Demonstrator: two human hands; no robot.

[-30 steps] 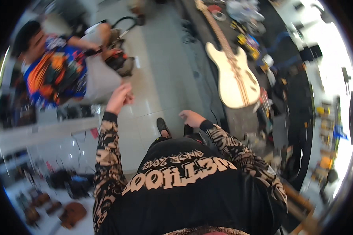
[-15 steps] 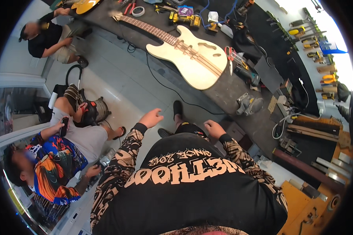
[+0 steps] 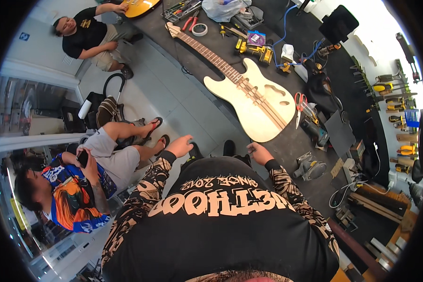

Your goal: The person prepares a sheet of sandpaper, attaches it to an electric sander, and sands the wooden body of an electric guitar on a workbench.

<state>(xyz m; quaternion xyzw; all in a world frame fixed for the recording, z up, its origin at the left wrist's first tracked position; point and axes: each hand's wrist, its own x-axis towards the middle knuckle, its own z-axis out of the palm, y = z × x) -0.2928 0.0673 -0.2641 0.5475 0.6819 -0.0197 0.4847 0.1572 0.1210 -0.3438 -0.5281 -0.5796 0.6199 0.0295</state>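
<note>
My left hand hangs in the air left of my body, its fingers loosely bent and apart, with nothing in it. On the other side, my right hand is just off the near edge of the dark workbench, fingers loosely curled and empty. The nearest thing to it is an unfinished electric guitar lying flat on the bench. It has a pale bare-wood body with open cavities, and its fretted neck points to the far left. Neither hand touches the guitar.
On the bench lie red-handled scissors, a yellow cordless drill, a tape roll and a grey power sander. Hand tools hang at right. One person sits at left holding a phone; another touches a yellow guitar.
The view has shifted, and the bench and guitar now appear lower and further right, nearer my right hand. The seated person's arms and feet have moved. My hands remain empty.
</note>
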